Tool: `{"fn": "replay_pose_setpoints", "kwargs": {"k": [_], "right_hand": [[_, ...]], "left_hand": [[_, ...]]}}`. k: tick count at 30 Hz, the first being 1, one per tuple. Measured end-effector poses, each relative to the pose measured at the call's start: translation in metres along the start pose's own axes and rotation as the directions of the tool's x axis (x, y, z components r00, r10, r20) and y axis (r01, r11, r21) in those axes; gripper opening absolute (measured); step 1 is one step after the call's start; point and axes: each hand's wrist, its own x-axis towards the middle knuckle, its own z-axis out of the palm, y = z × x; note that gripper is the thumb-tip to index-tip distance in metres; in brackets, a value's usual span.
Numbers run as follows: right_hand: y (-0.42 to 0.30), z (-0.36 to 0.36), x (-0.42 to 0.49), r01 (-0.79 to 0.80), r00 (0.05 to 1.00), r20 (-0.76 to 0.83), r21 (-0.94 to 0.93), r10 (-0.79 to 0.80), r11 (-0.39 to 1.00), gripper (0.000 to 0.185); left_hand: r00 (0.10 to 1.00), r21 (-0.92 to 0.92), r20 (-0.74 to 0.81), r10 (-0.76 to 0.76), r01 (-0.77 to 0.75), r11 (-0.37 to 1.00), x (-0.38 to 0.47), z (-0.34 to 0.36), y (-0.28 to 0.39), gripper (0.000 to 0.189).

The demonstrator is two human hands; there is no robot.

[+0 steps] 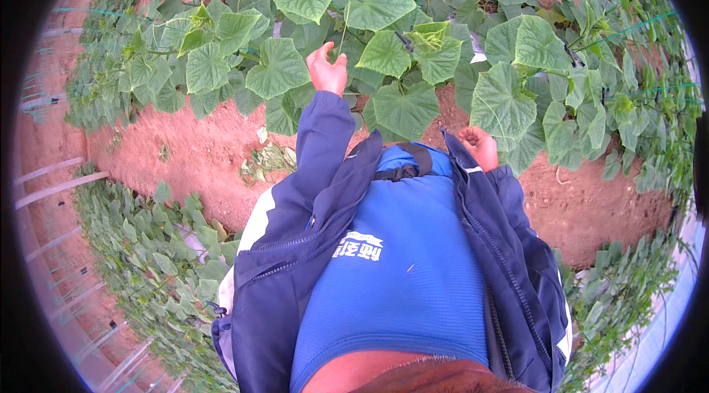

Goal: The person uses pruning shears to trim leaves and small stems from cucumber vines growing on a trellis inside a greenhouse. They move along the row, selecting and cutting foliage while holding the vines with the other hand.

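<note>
My left hand (328,70) is raised among broad green leaves of cucumber-like vines. Its thumb and forefinger curve towards each other with a gap between them. A thin pale string or tendril (345,16) runs down to the fingertips; whether they touch it I cannot tell. To the right and lower, my right hand (479,147) is beside a large vine leaf (503,100), close to my open jacket. Its fingers are curled, and what lies within them is hidden. Between the hands hangs another broad leaf (406,107).
Black clips (407,42) sit on the vines near green twine (626,29). Reddish bare soil (194,143) forms a path, with wilted cut leaves (270,160) on it. A buckled black strap (403,172) crosses my waist. Another vine row (160,260) grows behind me.
</note>
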Motion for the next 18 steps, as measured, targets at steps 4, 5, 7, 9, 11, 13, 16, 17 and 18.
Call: {"fn": "replay_pose_setpoints", "kwargs": {"k": [4,5,7,9,11,13,16,17,18], "right_hand": [[-0.004,-0.001,-0.003,-0.035,0.999,0.009,0.016,0.035,0.999,0.016],[-0.004,-0.001,-0.003,-0.042,0.999,-0.001,-0.017,0.042,0.999,0.015],[-0.003,-0.003,-0.002,-0.024,1.000,-0.008,0.016,0.024,1.000,0.014],[0.000,-0.005,-0.001,-0.025,1.000,-0.011,0.001,0.025,1.000,0.014],[0.006,-0.007,-0.002,-0.028,1.000,-0.012,0.012,0.028,1.000,0.014],[0.013,-0.010,-0.005,-0.058,0.998,0.001,0.036,0.058,0.998,0.014],[0.025,-0.013,-0.009,-0.051,0.999,0.013,0.048,0.050,0.998,0.015],[0.029,-0.012,-0.009,-0.061,0.998,0.001,0.013,0.061,0.998,0.016],[0.033,-0.011,-0.010,-0.062,0.998,-0.004,0.008,0.062,0.998,0.016]], "left_hand": [[0.988,0.009,0.099,0.122,-0.124,0.992,-0.004,-0.027,0.065,0.040],[0.979,-0.081,0.137,0.152,-0.142,0.987,-0.007,-0.029,0.084,0.042],[0.948,-0.278,0.314,0.043,0.048,0.959,-0.014,-0.026,0.118,0.050],[0.893,-0.118,0.450,0.005,0.055,0.991,-0.019,-0.019,0.141,0.069],[0.742,-0.106,0.650,-0.165,0.303,0.947,-0.021,-0.009,0.153,0.075],[0.562,-0.139,0.797,-0.221,0.526,0.839,-0.015,0.002,0.156,0.076],[0.447,-0.187,0.869,-0.212,0.693,0.696,-0.015,0.021,0.157,0.077],[0.438,-0.208,0.875,-0.205,0.724,0.658,-0.016,0.027,0.158,0.078],[0.428,-0.216,0.881,-0.203,0.743,0.633,-0.016,0.032,0.159,0.078]]}}
